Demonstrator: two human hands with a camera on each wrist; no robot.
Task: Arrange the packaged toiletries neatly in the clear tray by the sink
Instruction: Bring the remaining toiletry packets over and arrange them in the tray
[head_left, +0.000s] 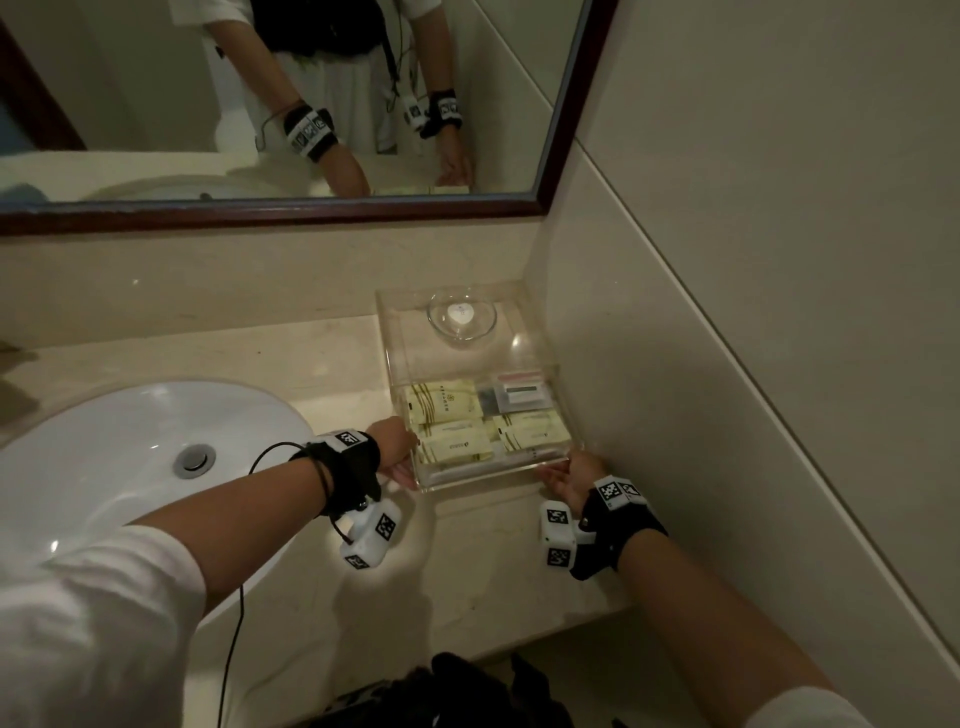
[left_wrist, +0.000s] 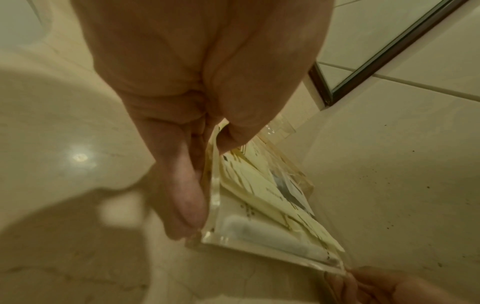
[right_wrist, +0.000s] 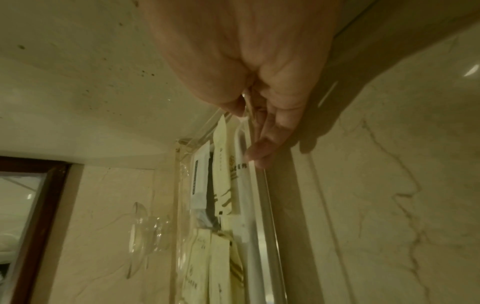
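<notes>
Now the tray (head_left: 470, 480) sits on the counter (head_left: 311, 364) at about 2 o'clock from the sink (head_left: 130, 452), tucked toward the wall (head_left: 727, 312) on its 3 o'clock side. The packets (head_left: 457, 428) lie inside its near half, pale yellow sachets side by side with a grey-and-white one at 1 o'clock among them; a long white tube-like item lies along the near edge. A glass dish (head_left: 461, 316) sits at 12 o'clock in the far half.

The left hand (head_left: 397, 457) grasps the tray's near corner at 7 o'clock: the left wrist view shows fingers (left_wrist: 187, 197) against the outer wall and the thumb over the rim. The right hand (head_left: 569, 475) takes the near corner at 5 o'clock, fingers (right_wrist: 262, 152) lying fairly straight along the front wall; the thumb seems to pinch the rim, though it is partly hidden.

Judging by this, the step is squaring the loaded tray on the counter, and the packing looks nearly done. To do it well, slide rather than lift, keeping both corners moving together so the tray stays flat and the packets do not shift or overlap. Bring the side parallel to the wall without jamming the right fingers against it, and go gently so the dish does not skate.
</notes>
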